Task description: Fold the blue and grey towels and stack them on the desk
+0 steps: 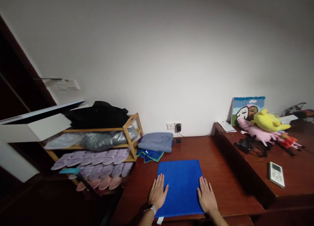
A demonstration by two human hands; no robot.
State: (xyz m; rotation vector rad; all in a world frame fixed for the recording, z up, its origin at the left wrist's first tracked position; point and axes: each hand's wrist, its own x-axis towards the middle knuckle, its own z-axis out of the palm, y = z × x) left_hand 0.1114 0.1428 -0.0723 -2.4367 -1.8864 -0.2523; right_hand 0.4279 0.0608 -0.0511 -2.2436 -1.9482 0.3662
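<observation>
A bright blue cloth (181, 183) lies spread flat on the dark red wooden table (218, 177) right in front of me. My left hand (157, 193) rests palm down on the cloth's left edge, fingers stretched out and slightly apart. My right hand (206, 196) lies flat in the same way on the cloth's right edge. Neither hand holds anything. A watch band shows at my left wrist.
Folded grey-blue towels (156, 142) and blue cloths (149, 155) are stacked behind. A wooden rack (131, 134) with several slippers stands at the left. A raised surface at the right holds plush toys (266, 124), cables (252, 146) and a white remote (276, 173). A wall socket with charger (178, 126) is behind.
</observation>
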